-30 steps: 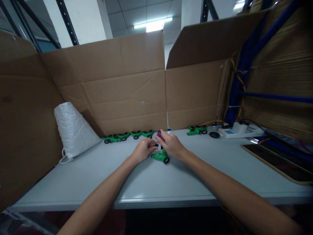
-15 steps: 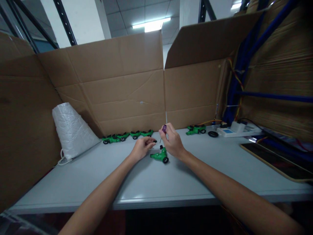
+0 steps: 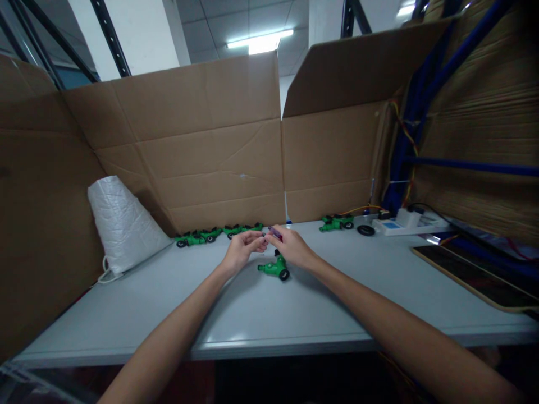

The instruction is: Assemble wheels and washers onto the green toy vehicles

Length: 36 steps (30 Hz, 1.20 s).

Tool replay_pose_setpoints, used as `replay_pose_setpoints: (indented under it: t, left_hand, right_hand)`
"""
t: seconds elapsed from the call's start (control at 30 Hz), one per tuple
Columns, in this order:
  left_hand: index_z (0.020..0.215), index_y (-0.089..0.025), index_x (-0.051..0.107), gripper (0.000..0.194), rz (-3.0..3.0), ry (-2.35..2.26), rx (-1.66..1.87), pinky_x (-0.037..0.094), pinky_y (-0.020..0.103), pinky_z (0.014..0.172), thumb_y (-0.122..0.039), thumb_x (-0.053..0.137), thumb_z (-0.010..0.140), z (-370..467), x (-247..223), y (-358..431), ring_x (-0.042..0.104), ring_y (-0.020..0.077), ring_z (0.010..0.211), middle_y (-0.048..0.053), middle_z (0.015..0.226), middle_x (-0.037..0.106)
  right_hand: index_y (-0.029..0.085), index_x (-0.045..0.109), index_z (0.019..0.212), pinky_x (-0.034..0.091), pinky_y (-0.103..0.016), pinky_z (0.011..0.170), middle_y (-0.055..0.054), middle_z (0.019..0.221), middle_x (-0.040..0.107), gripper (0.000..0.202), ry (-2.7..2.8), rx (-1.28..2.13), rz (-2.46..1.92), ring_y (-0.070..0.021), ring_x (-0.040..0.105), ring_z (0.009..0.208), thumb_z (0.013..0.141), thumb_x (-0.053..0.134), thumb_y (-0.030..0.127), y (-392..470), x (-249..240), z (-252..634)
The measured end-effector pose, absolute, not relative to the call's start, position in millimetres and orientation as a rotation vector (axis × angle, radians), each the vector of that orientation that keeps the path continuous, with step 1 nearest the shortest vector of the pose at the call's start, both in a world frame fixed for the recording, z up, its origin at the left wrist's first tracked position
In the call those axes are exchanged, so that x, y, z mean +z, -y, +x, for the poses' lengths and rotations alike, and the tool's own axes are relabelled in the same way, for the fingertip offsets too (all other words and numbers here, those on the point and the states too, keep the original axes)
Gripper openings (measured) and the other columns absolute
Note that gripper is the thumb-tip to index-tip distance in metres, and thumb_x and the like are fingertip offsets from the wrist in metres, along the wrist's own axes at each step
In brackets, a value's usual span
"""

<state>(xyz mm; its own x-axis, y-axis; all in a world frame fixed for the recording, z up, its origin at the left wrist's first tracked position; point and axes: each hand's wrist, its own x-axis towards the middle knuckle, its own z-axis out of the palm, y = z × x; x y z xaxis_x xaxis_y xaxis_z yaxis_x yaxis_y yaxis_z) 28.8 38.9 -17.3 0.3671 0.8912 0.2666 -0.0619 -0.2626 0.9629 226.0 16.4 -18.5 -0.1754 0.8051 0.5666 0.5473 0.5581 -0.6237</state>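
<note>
My right hand [image 3: 295, 247] is closed around a small screwdriver with a purple handle [image 3: 275, 232], now tilted toward the left. My left hand [image 3: 241, 250] pinches a small black part, which the fingers mostly hide in this view. The fingertips of both hands meet, or nearly so, above the table. Just below them, a green toy vehicle piece [image 3: 273, 268] with a black wheel and a black knob on top rests on the table [image 3: 311, 314], touched by neither hand.
Several green toy vehicles [image 3: 196, 238] line the back left, and more green ones [image 3: 337, 223] sit back right beside a black ring [image 3: 366, 230]. A white power strip [image 3: 404, 224], a dark panel [image 3: 475, 275] and a silvery bag [image 3: 124, 230] flank the workspace. Cardboard walls [image 3: 210, 163] enclose it.
My right hand has lowered and moved left, swinging the screwdriver from upright to tilted, so its fingers come up to the left hand. The green toy piece stays put.
</note>
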Motion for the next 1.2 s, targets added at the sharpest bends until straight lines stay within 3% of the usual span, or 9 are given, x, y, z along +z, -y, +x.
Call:
replay_pose_setpoints:
  t: [0.23, 0.67, 0.97, 1.2]
  left_hand:
    - [0.104, -0.008, 0.069, 0.053, 1.512, -0.756, 1.105, 0.058, 0.034, 0.076, -0.047, 0.089, 0.074, 31.8, -12.1, -31.6, 0.071, 0.0184, 0.076, 0.01, 0.083, 0.076]
    - [0.101, -0.009, 0.069, 0.052, 1.509, -0.771, 1.045, 0.053, 0.029, 0.072, -0.052, 0.085, 0.076, 33.5, -9.2, -29.2, 0.064, 0.0129, 0.071, 0.007, 0.085, 0.07]
    - [0.083, -0.012, 0.062, 0.049, 1.55, -0.79, 0.91, 0.04, 0.023, 0.055, -0.06, 0.072, 0.084, 33.6, -9.9, -27.8, 0.052, 0.0086, 0.057, 0.002, 0.074, 0.061]
    - [0.075, -0.018, 0.052, 0.052, 1.633, -0.916, 0.89, 0.031, 0.024, 0.05, -0.067, 0.051, 0.092, 31.0, -11.4, -28.5, 0.044, 0.0095, 0.05, -0.002, 0.061, 0.052]
  right_hand:
    - [0.022, 0.052, 0.085, 0.033, -0.025, 0.063, 0.002, 0.074, 0.057, 0.022, 1.861, 0.376, -1.04, -0.0162, 0.052, 0.068, 0.1, 0.047, 0.038, -16.0, -21.3, 223.5]
    - [0.022, 0.049, 0.084, 0.031, -0.025, 0.063, 0.003, 0.073, 0.054, 0.019, 1.885, 0.285, -1.039, -0.0147, 0.05, 0.067, 0.098, 0.051, 0.036, -11.4, -18.7, 224.7]
    - [0.021, 0.049, 0.081, 0.031, -0.026, 0.063, 0.003, 0.073, 0.053, 0.017, 1.948, 0.298, -0.941, -0.0145, 0.048, 0.067, 0.095, 0.053, 0.03, -12.9, -19.7, 224.7]
    - [0.021, 0.056, 0.092, 0.035, -0.027, 0.071, 0.0, 0.084, 0.059, 0.004, 2.011, 0.153, -0.929, -0.0166, 0.053, 0.076, 0.095, 0.053, 0.023, -12.5, -19.3, 230.3]
